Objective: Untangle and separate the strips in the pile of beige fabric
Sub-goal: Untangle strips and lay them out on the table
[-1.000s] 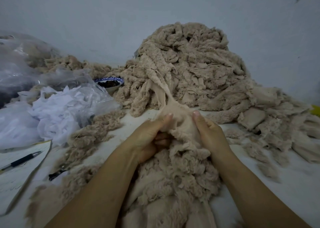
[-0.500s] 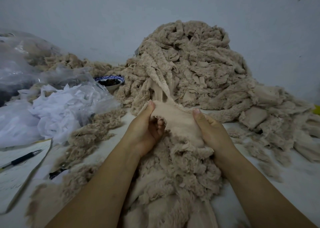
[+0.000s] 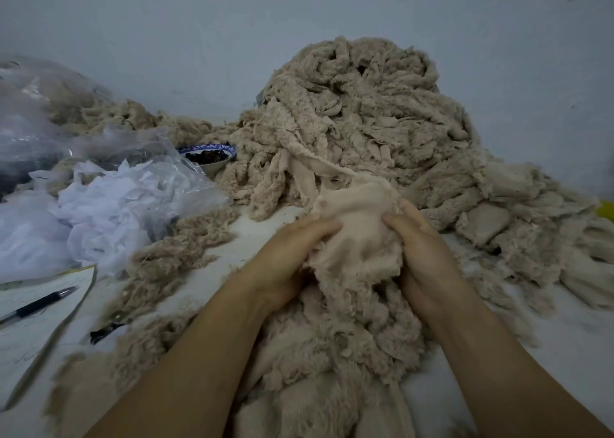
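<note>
- We see the left hand (image 3: 292, 254) and the right hand (image 3: 422, 248) side by side, each with its fingers (image 3: 319, 228) curled and clamped on a smooth, wide beige fabric strip (image 3: 355, 205). The fingertips are buried in the cloth, so we cannot make out exactly how they lie.
- The strip's upper end runs up into the tall tangled pile of fuzzy beige fabric strips (image 3: 365, 111) against the grey wall (image 3: 199, 38). We cannot tell where it ends in there.
- Its lower part vanishes into a fluffy beige heap (image 3: 339, 338) between the forearms, which the bottom edge cuts off.
- A white sheet of paper (image 3: 30, 344) at the left edge carries faint handwriting that we cannot read; a black pen (image 3: 40, 304) lies on it.
- A clear plastic bag of white scraps (image 3: 109, 205) sits to the left, partly hiding a blue-patterned bowl of dark contents (image 3: 212, 156).
- A small black object (image 3: 106, 331) lies half under beige fluff, too hidden to identify.
- A yellow thing (image 3: 606, 210) is cut off at the right edge.
- The white table (image 3: 564, 344) shows bare beyond the right forearm.
</note>
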Action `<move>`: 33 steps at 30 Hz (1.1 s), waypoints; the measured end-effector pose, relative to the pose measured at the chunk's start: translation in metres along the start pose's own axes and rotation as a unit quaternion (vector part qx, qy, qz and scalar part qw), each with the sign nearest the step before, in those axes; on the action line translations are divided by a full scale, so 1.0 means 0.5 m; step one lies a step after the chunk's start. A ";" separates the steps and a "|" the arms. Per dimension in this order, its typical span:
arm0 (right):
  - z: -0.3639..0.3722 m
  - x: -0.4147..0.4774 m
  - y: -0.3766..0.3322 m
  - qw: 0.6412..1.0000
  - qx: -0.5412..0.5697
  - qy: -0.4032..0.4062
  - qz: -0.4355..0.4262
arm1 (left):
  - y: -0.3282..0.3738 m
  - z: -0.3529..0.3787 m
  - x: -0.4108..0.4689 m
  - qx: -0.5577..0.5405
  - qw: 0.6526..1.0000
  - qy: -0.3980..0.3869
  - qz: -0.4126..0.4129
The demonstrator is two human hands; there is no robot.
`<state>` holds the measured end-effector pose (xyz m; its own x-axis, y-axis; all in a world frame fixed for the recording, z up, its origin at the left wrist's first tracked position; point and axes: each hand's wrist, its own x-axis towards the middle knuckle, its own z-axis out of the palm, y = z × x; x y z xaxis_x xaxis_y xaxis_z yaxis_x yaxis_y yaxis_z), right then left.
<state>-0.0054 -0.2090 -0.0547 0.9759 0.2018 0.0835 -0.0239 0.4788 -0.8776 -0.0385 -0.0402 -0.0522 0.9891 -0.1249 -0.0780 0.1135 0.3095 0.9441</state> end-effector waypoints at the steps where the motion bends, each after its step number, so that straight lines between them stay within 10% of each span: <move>1: 0.001 0.001 -0.002 1.000 0.005 -0.007 -0.005 | 0.003 0.000 -0.002 -0.037 0.999 0.005 0.004; 12: -0.004 -0.007 0.008 0.964 -0.243 -0.062 -0.085 | -0.005 0.000 -0.006 -0.013 0.999 -0.009 0.037; 28: -0.009 0.002 0.034 0.946 -0.311 -0.086 0.040 | 0.018 -0.024 0.012 -0.244 0.964 0.091 0.051; 33: -0.004 0.001 0.027 0.974 -0.218 -0.044 0.047 | 0.013 -0.017 0.004 -0.123 0.990 0.069 0.003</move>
<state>-0.0051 -0.2041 -0.0674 0.9510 0.3087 0.0162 0.0010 0.0493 -0.9988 -0.0349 -0.0302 -0.0488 0.9913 0.0017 -0.1319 0.1107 0.5328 0.8389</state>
